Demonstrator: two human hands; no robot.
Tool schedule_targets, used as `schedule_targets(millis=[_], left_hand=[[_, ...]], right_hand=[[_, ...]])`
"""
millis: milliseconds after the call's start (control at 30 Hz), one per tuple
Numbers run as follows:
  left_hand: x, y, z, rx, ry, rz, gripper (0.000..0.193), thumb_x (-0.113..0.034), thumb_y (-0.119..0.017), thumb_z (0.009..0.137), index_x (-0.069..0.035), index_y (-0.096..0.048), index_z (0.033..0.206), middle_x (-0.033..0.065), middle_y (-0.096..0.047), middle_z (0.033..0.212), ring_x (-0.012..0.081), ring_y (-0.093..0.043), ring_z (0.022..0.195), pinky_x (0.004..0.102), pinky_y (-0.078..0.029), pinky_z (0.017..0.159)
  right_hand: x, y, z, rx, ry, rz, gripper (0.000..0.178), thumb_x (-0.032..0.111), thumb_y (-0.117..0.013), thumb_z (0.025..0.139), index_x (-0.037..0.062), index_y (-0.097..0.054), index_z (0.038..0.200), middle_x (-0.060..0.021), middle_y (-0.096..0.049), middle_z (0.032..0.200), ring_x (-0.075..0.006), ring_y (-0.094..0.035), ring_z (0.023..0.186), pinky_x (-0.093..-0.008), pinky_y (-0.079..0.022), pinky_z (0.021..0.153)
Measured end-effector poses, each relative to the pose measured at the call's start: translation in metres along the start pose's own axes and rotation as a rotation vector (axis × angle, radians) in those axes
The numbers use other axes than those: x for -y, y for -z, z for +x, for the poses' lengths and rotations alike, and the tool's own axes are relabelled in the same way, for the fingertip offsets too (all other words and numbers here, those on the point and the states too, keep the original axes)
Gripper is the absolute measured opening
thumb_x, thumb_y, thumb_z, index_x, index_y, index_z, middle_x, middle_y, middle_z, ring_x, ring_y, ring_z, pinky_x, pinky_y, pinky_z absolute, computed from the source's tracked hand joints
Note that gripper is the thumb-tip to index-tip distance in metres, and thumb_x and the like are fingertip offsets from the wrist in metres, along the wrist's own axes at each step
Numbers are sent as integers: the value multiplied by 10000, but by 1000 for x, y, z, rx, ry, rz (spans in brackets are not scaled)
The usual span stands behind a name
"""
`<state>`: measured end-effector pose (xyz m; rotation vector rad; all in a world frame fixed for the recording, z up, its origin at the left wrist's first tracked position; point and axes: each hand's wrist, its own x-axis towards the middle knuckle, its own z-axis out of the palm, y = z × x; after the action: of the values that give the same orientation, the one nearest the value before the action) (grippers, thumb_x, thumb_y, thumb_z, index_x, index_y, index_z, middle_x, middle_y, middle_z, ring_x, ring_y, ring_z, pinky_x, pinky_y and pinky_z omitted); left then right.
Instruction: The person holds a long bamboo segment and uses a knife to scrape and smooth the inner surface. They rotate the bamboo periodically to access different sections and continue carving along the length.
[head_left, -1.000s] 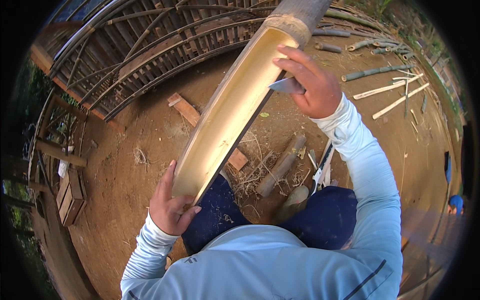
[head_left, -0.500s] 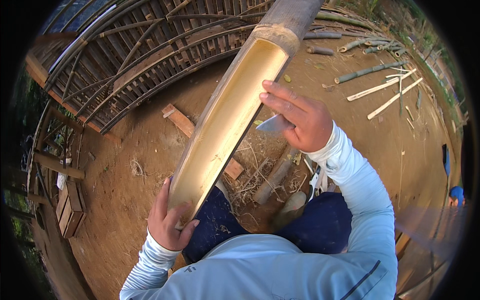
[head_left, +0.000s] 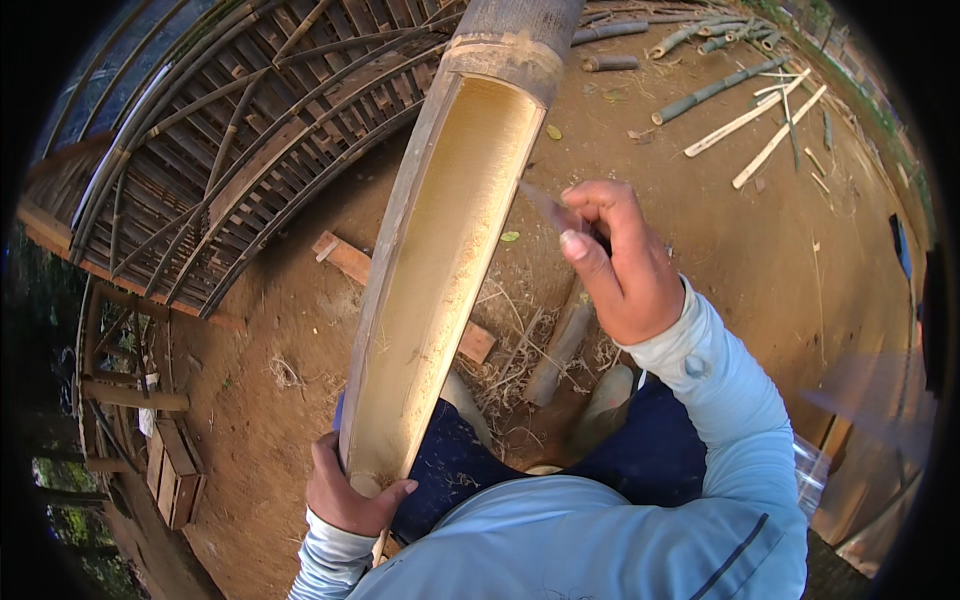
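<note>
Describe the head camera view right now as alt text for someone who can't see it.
A person's left hand grips the near end of a bamboo trunk with its pale hollow laid open, while the right hand holds a blade beside its right edge. Beyond, cut poles lie on dirt near a slatted structure.

We lose the upper end of the split bamboo (head_left: 435,270) beyond the top edge. The right hand (head_left: 632,265) hides most of the handle of the knife (head_left: 547,208), and we see its blade blurred. Behind the bamboo, we miss the middle of what is probably one wooden plank (head_left: 345,257). Some fingers of the left hand (head_left: 352,497) are hidden too. The lower edge cuts off the blue shirt (head_left: 590,540).
</note>
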<state>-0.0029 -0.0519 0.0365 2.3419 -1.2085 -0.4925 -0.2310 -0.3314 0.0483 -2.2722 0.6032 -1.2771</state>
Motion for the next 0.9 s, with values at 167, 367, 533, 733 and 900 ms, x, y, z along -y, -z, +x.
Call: schedule_targets(millis=[167,367,533,733,900], left_hand=[[6,-19,-11,-114,-104,106,1029,-174,-893,542,38,-342,1384,260,-558,1231,404,-593,1113,435,-474,959],[0,-12,-5,22,-8,103,1146,-234,-928,509,58,-307,1427,282,-508,1330,425,-554,1186,455,-460,998],[7,-24,-4,-56,-42,208,1174,-208,-932,491,61,-277,1429,278,-523,1272,423,-567,1152,440,-466,978],[7,-27,3,-84,-48,144,1128,-284,-937,491,55,-355,1396,278,-570,1230,431,-608,1101,453,-507,930],[12,-28,6,-77,-105,149,1149,-328,-948,502,80,-349,1393,285,-577,1216,422,-622,1084,449,-515,921]], right_hand=[[3,-9,-7,91,116,-63,240,170,-610,935,54,-533,1131,-124,-610,925,-315,-630,740,-381,-505,616],[-20,-8,9,-27,147,-43,196,130,-630,922,39,-550,1075,-128,-618,910,-318,-633,709,-379,-509,600],[-21,-2,15,41,117,-53,147,119,-623,922,36,-576,1033,-122,-602,860,-315,-625,697,-383,-506,586],[-36,-4,23,53,106,-45,175,155,-656,897,45,-595,1019,-109,-561,792,-289,-601,654,-375,-489,549],[-30,-8,5,157,108,-102,252,115,-649,899,31,-575,1126,-122,-567,799,-232,-567,608,-353,-478,532]])
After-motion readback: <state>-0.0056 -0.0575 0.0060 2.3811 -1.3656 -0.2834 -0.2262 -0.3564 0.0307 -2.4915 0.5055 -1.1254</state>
